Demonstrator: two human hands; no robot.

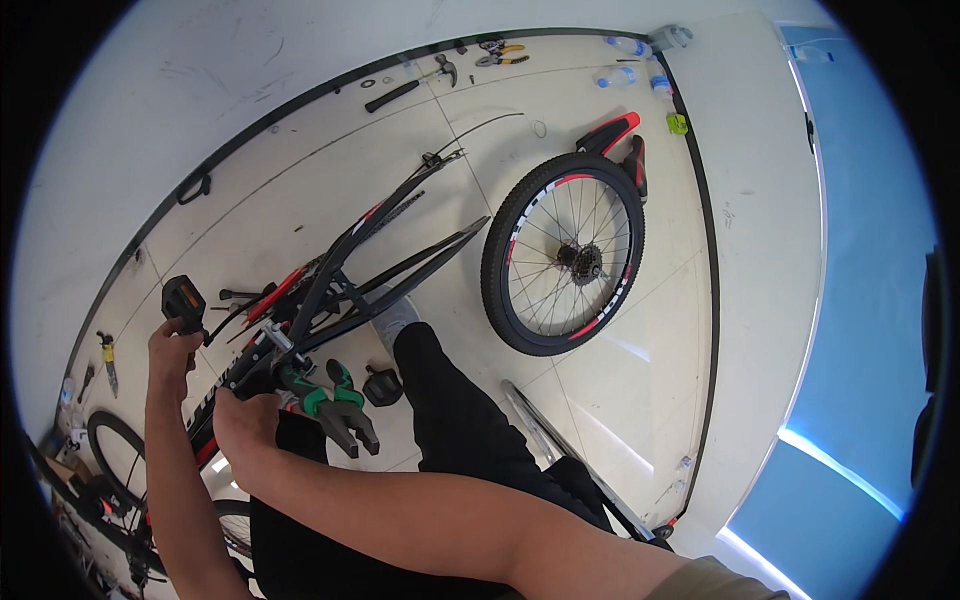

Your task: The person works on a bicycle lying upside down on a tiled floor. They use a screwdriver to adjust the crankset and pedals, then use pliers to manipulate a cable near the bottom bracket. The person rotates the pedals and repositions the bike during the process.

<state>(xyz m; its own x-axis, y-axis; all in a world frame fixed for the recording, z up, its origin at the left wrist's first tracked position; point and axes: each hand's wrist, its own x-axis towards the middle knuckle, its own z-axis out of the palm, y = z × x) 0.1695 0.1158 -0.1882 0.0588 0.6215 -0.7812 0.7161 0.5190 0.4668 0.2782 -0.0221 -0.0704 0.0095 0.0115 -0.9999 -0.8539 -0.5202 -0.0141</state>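
A black and red bicycle frame lies at a slant in front of me, its rear end pointing away. My left hand is closed at the near edge of a black pedal, on the left of the frame. Against the frame's near part rests my right hand, its fingers curled and partly hidden by the tube. Just right of it is a grey and green thing with blunt prongs; I cannot tell its kind. Another black pedal shows beside my leg.
A detached wheel with a cassette is at the right. Behind it is a red and black mudguard. A hammer, pliers and water bottles lie by the far wall. Another bicycle is at the lower left.
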